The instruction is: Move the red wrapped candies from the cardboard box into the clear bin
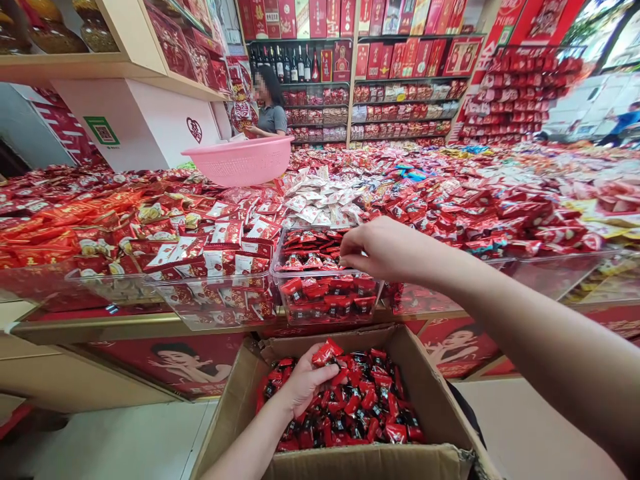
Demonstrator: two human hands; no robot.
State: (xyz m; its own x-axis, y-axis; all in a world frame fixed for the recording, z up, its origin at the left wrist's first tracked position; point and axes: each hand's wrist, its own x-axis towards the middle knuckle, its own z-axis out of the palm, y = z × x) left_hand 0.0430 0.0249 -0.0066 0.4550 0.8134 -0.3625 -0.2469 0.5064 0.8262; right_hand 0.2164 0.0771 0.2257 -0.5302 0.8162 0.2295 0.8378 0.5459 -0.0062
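My left hand (305,383) is down inside an open cardboard box (240,400), fingers closed round a clump of red and black wrapped candies (327,352). The box holds a heap of the same candies (365,407). My right hand (385,250) reaches over a clear plastic bin (325,310) on the counter, fingers curled downward above the red and black candies in it. What its fingers hold, if anything, is hidden.
The counter (125,327) carries clear bins and wide piles of red wrapped sweets, with white ones (325,203) behind. A pink basket (240,160) stands further back. A person in a grey shirt (273,110) stands by shelves of red boxes.
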